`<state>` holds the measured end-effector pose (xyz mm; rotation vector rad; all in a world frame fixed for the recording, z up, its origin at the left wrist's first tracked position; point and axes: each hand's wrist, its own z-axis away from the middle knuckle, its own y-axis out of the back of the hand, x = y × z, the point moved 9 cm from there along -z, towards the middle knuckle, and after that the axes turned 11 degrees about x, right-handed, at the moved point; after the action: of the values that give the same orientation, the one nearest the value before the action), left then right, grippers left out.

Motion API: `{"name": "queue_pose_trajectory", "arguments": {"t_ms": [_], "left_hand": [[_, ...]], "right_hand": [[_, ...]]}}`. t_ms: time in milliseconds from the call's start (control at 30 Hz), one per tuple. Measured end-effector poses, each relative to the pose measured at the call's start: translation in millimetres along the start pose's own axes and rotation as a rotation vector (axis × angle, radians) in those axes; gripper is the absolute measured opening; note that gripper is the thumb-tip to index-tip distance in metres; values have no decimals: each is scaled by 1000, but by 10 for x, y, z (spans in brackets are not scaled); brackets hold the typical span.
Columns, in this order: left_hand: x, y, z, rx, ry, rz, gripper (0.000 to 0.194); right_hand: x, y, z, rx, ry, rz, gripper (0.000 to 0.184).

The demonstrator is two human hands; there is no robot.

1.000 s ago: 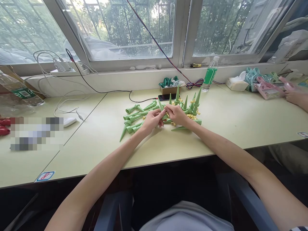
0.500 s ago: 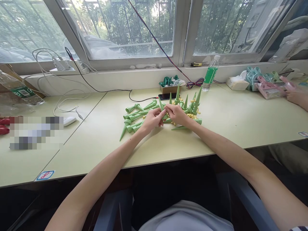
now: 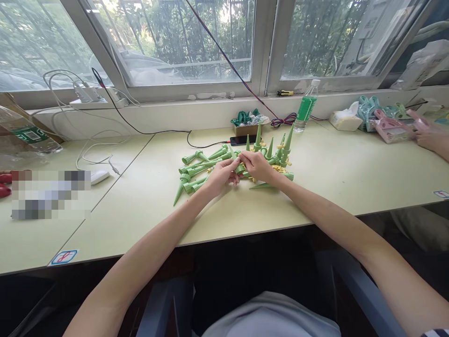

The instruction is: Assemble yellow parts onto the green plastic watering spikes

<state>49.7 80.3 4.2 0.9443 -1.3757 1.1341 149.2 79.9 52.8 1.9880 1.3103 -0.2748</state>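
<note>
My left hand [image 3: 221, 178] is closed around a green plastic plant watering spike [image 3: 240, 169], tip up and ribbed cap at the bottom. Against its side my right hand [image 3: 257, 167] is pinched; whatever sits between those fingertips is hidden. Left of my hands lies a loose heap of similar green spikes [image 3: 184, 179]. To the right, several more green spikes [image 3: 288, 142] stand tip up, with small yellow valve pieces [image 3: 288, 163] on or around them. One spike [image 3: 261, 186] lies flat just below my right wrist.
Behind the spikes are a phone [image 3: 242, 140] on a cable and a small box [image 3: 249, 130] of green wrappings. A water bottle [image 3: 306, 108] and tissue pack [image 3: 345, 118] stand back right. At the far right, another person's hand [image 3: 430, 139] is near wrapped pink items [image 3: 389, 127].
Both hands stay in nearly the same place. My left fingers have shifted slightly around the spike, and more of its ribbed cap shows between my hands.
</note>
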Motion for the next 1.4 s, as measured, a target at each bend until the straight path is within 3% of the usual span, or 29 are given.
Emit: {"name": "queue_pose_trajectory", "arguments": {"t_ms": [167,567,900,1400], "left_hand": [[-43,4,-6,12,58,62,41],[119,22,25,30,-142,-167,52],[232,25,45,62,-303,-283,47],[281,37,60,78,-375,-330,42]], "right_hand": [[-3,8,3,0,-8,-8,30],[21,0,9,-1,-18,-27,28],[5,6,6,4,3,-41,27],[6,5,3,-1,-6,-28,27]]}}
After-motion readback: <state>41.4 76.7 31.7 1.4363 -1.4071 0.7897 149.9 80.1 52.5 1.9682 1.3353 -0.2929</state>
